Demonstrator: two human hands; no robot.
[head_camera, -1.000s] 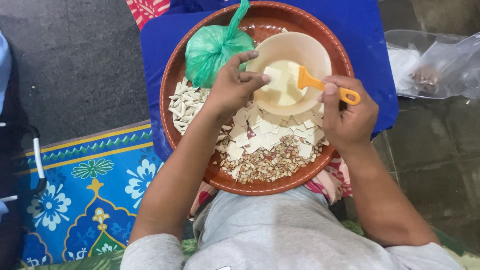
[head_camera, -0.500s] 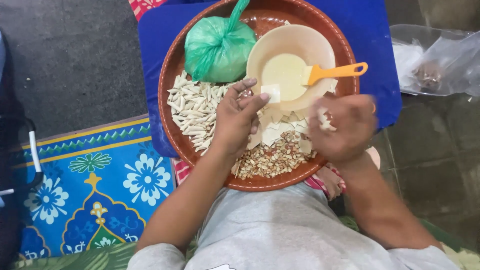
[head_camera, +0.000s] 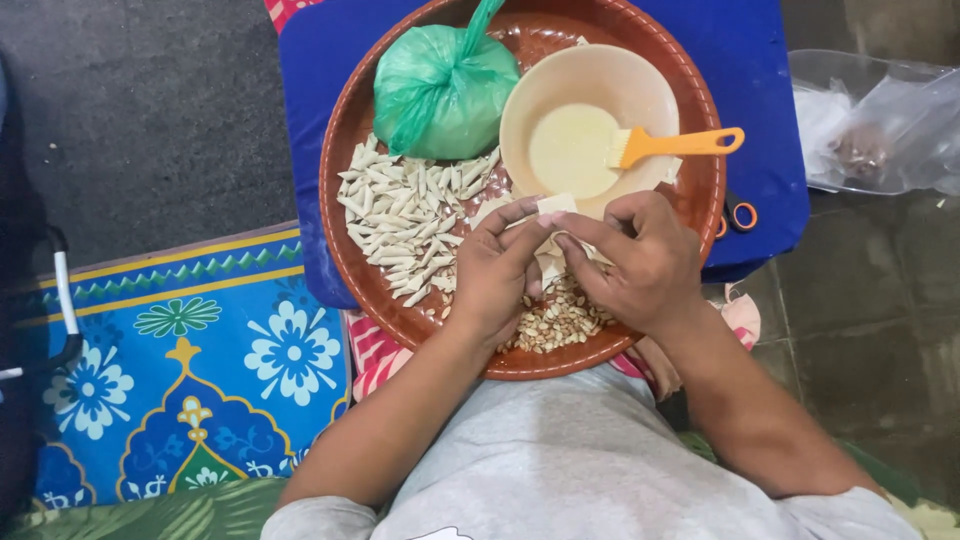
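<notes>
My left hand (head_camera: 492, 275) and my right hand (head_camera: 640, 258) meet over a round brown tray (head_camera: 340, 160) and pinch a small pale square wrapper (head_camera: 556, 205) between their fingertips. Under the hands lie more pale wrappers and a heap of peanuts (head_camera: 555, 322). A pile of rolled pale sticks (head_camera: 405, 220) covers the tray's left side. Behind the hands stands a beige bowl (head_camera: 590, 85) of pale paste, with an orange-handled brush (head_camera: 675, 145) resting across its rim. A tied green plastic bag (head_camera: 445, 85) sits at the tray's back left.
The tray rests on a blue board (head_camera: 770, 120) across my lap. Orange-ringed scissors (head_camera: 735, 218) peek out at the tray's right edge. Clear plastic bags (head_camera: 880, 125) lie on the tiled floor to the right. A blue flowered mat (head_camera: 180, 370) is at left.
My right hand let go of the brush, which now rests across the bowl. Both hands came together near the tray's middle and took up a wrapper piece.
</notes>
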